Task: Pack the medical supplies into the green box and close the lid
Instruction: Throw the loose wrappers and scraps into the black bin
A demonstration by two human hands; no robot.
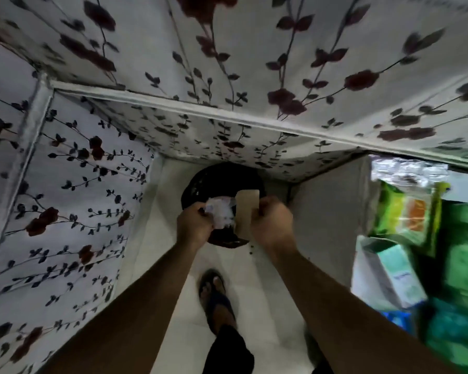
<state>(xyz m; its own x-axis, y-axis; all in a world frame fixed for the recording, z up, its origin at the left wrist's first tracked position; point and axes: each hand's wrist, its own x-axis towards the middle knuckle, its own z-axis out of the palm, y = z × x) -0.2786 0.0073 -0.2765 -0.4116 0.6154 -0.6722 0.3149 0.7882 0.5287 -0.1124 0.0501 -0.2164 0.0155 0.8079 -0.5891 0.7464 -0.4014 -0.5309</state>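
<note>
My left hand (pixel 193 222) grips a crumpled clear plastic wrapper (pixel 223 211) with pinkish print. My right hand (pixel 272 220) pinches a flat tan card (pixel 246 211) held upright beside the wrapper. Both hands hover over a black round bin (pixel 222 176) on the white floor. At the right edge lies a green surface, perhaps the green box (pixel 465 238), blurred. A white-and-teal medicine carton (pixel 397 273) and a green-yellow packet (pixel 405 209) lie next to it.
Floral-patterned cloth (pixel 65 184) covers furniture on the left and across the top. A white panel (pixel 327 211) stands right of the bin. My sandalled foot (pixel 214 290) is on the white tiled floor (pixel 173 292) below the hands.
</note>
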